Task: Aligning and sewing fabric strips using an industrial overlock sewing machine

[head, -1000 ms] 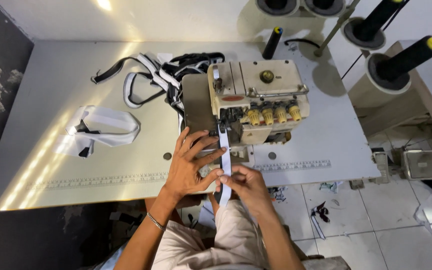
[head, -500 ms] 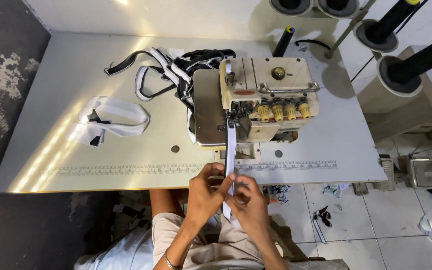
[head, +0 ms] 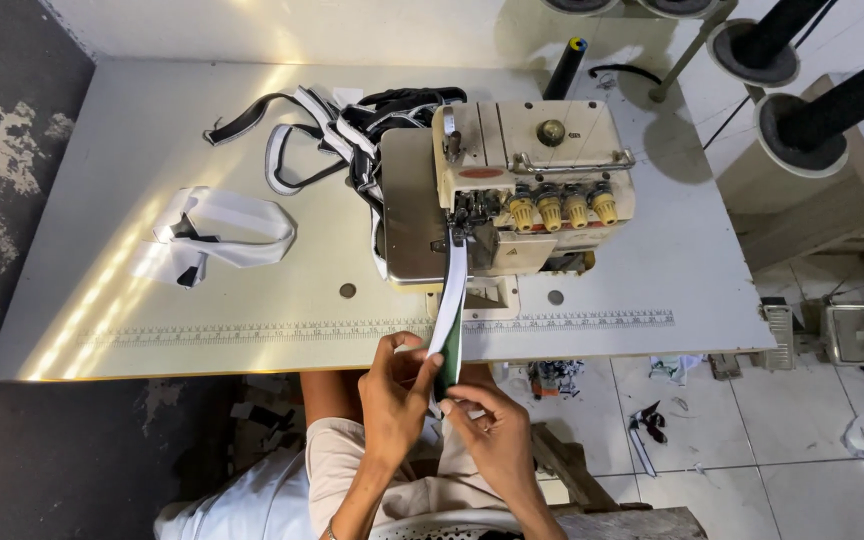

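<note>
A white strip [head: 449, 305] w/ a dark underside is stretched from the serger's [head: 522, 195] foot over the counter [head: 152, 150] edge. Its lower end is pinched by the left hand [head: 397, 390]; grip pressed together on it. The right hand [head: 487, 430] is closed on the same end from below; fingertips partly hidden behind the strip. Strip's end is lost between the hands. Loose straps [head: 322, 130] are piled left of the serger; a folded white piece [head: 222, 230] lies well apart.
</note>
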